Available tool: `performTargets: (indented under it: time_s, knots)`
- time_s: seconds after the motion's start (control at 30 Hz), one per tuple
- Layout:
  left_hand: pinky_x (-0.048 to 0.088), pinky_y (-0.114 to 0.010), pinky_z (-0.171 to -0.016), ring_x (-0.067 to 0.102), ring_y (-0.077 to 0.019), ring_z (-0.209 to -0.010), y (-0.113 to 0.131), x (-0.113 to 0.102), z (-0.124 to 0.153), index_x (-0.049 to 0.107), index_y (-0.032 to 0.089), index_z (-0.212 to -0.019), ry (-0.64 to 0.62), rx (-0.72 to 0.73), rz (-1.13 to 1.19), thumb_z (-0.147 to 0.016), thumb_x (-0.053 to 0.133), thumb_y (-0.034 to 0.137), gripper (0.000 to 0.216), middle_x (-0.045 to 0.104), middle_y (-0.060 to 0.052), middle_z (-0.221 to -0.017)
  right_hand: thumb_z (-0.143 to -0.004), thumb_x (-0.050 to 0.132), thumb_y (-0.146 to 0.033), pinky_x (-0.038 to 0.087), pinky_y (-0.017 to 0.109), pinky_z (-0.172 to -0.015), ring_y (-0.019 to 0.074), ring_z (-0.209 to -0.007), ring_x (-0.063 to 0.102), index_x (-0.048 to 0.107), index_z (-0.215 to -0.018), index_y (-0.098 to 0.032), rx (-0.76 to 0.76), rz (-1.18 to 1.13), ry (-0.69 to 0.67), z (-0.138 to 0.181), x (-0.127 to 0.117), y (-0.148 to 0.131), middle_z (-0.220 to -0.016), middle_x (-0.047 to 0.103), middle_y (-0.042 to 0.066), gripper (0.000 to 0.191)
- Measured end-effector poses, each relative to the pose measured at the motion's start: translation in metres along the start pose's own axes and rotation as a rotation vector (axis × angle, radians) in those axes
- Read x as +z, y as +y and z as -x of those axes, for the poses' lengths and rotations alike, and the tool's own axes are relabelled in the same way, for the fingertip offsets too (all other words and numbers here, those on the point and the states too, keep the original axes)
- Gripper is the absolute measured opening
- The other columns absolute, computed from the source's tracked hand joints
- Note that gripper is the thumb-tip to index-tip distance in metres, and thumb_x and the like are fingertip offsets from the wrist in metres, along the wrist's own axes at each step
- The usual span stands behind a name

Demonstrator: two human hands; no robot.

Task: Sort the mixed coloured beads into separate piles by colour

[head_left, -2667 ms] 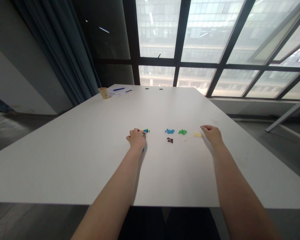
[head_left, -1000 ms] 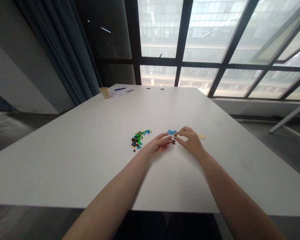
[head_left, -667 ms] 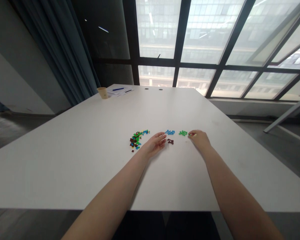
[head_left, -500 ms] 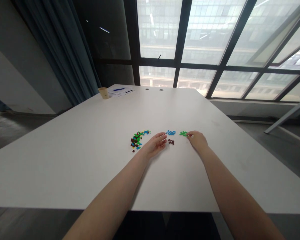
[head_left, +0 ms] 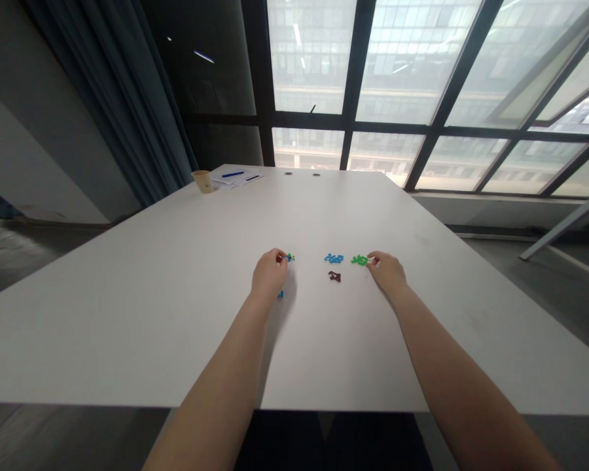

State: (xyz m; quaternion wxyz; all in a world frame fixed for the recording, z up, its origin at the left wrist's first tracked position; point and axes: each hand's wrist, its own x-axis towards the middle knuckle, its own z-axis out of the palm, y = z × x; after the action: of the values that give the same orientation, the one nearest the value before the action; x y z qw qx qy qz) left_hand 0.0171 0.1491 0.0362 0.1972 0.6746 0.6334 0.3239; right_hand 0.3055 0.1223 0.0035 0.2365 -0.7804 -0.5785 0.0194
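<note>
Left hand: curled and lowered onto the mixed pile of small plastic pieces, shifted there from just beside it. Pile now almost wholly hidden under the palm; any grip on the pieces impossible to tell. Single blue piece: just below the left hand, on the bare desk. Blue and green pieces: exposed just past the left fingertips.

Right hand: fingers pinched together, resting at the edge of the green group. Pale piece: visible at the right fingertips, held or merely touched, unclear.

Brown group: between the hands, apart from both. Blue group: just beyond the brown group, beside the green group.

Far corner of the desk: paper cup, papers with blue pen, no writing legible at this distance. No brands or labels readable anywhere. Beyond: dark curtain at left, tall gridded window behind the desk.
</note>
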Motion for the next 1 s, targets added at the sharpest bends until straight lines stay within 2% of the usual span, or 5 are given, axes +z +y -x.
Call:
performTargets:
  time_s: [0.17, 0.4, 0.6, 0.8, 1.0]
  knots:
    - [0.04, -0.026, -0.062, 0.059, -0.0183, -0.072, -0.004, -0.006, 0.008, 0.061, 0.019, -0.072, -0.304, -0.056, -0.315, -0.067, 0.058, 0.033, 0.015, 0.065, -0.005, -0.078, -0.072, 0.054, -0.024, 0.037, 0.026, -0.065, 0.0146, -0.071, 0.055, 0.065, -0.092, -0.023, -0.016, -0.057, 0.061, -0.001, -0.003, 0.002, -0.075, 0.063, 0.0, 0.023]
    - [0.042, -0.025, -0.061, 0.06, -0.0209, -0.077, -0.009, -0.007, 0.014, 0.061, 0.018, -0.078, -0.415, -0.047, -0.482, -0.056, 0.069, 0.029, 0.026, 0.066, -0.007, -0.084, -0.073, 0.054, -0.025, 0.036, 0.027, -0.067, 0.0158, -0.075, 0.055, 0.066, -0.089, -0.023, -0.008, -0.032, 0.06, 0.0, -0.006, 0.0, -0.078, 0.063, 0.001, 0.02]
    - [0.042, -0.026, -0.063, 0.06, -0.0213, -0.078, -0.006, -0.003, 0.017, 0.061, 0.016, -0.074, -0.404, -0.058, -0.525, -0.062, 0.062, 0.015, 0.012, 0.066, -0.009, -0.083, -0.073, 0.053, -0.026, 0.035, 0.029, -0.068, 0.0167, -0.077, 0.055, 0.066, -0.088, -0.024, -0.013, -0.029, 0.062, 0.001, -0.008, -0.005, -0.079, 0.063, 0.001, 0.019]
    - [0.041, -0.025, -0.065, 0.06, -0.0194, -0.079, -0.002, -0.005, 0.019, 0.059, 0.017, -0.076, -0.342, -0.052, -0.515, -0.066, 0.053, 0.007, 0.015, 0.065, -0.007, -0.083, -0.073, 0.053, -0.029, 0.035, 0.029, -0.067, 0.017, -0.075, 0.055, 0.066, -0.086, -0.024, -0.05, -0.034, 0.069, 0.003, -0.007, -0.007, -0.077, 0.063, 0.001, 0.019]
    - [0.042, -0.027, -0.068, 0.058, -0.0174, -0.075, 0.004, 0.001, 0.015, 0.056, 0.018, -0.078, -0.077, 0.088, -0.267, -0.071, 0.049, 0.009, 0.013, 0.062, -0.005, -0.081, -0.073, 0.053, -0.028, 0.036, 0.029, -0.068, 0.0164, -0.072, 0.053, 0.067, -0.082, -0.022, -0.138, -0.101, 0.096, 0.008, -0.011, -0.016, -0.074, 0.062, 0.001, 0.017]
